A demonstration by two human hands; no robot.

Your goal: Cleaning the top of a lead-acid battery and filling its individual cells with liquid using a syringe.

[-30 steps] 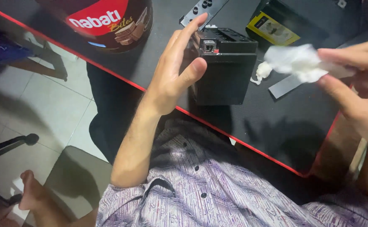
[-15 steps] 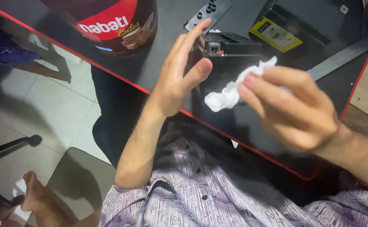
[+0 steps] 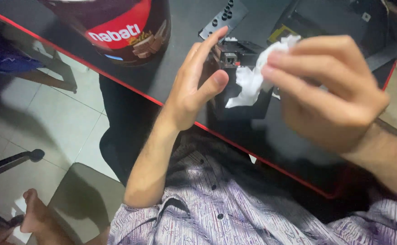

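- The right hand [image 3: 330, 90] is now bringing the white tissue [image 3: 253, 77], pinched in its fingers, back against the black box [image 3: 239, 97]
- The left hand [image 3: 196, 86], fingers spread apart, is bracing the box at its nine o'clock side on the table [image 3: 180, 27]

We see a crumpled white tissue [image 3: 252, 77] — soft, matt paper. The small black box [image 3: 240, 81] looks like matt plastic. Our desk top [image 3: 180, 27] is smooth, dark and faintly glossy — the round tin [image 3: 121, 27] shines. Our shirt [image 3: 234, 213] is woven cloth.
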